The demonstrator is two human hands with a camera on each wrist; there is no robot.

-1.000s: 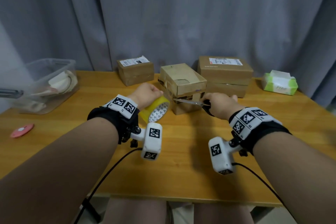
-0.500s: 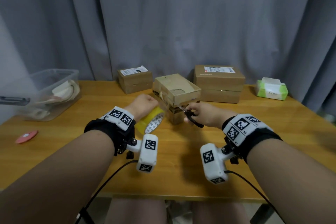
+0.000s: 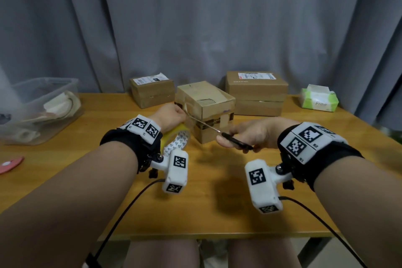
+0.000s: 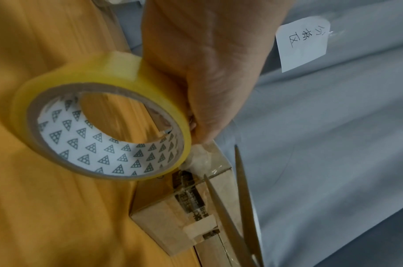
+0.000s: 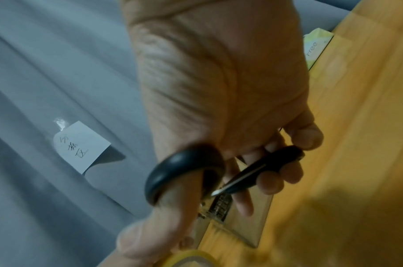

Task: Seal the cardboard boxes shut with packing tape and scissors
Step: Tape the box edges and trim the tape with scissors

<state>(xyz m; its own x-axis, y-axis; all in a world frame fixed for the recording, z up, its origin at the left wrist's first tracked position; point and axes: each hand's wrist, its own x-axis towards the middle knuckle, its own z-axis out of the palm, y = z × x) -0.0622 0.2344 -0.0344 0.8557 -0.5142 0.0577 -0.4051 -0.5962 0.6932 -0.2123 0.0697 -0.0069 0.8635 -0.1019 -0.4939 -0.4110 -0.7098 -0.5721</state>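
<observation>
Cardboard box – worn, taped, left hand gripping tape roll, right hand gripping scissors

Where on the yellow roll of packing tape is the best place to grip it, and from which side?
Grip the yellow roll of packing tape across its outer band, from above, as the left hand does now. The roll stands on edge beside the small cardboard box, its open core sideways, so the top arc is free and the scissors keep clear.

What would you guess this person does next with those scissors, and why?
Probably snip the tape. The left hand holds the tape roll against the middle box, with a strip running from roll to box, and the right hand has the scissors open beside it.
</observation>
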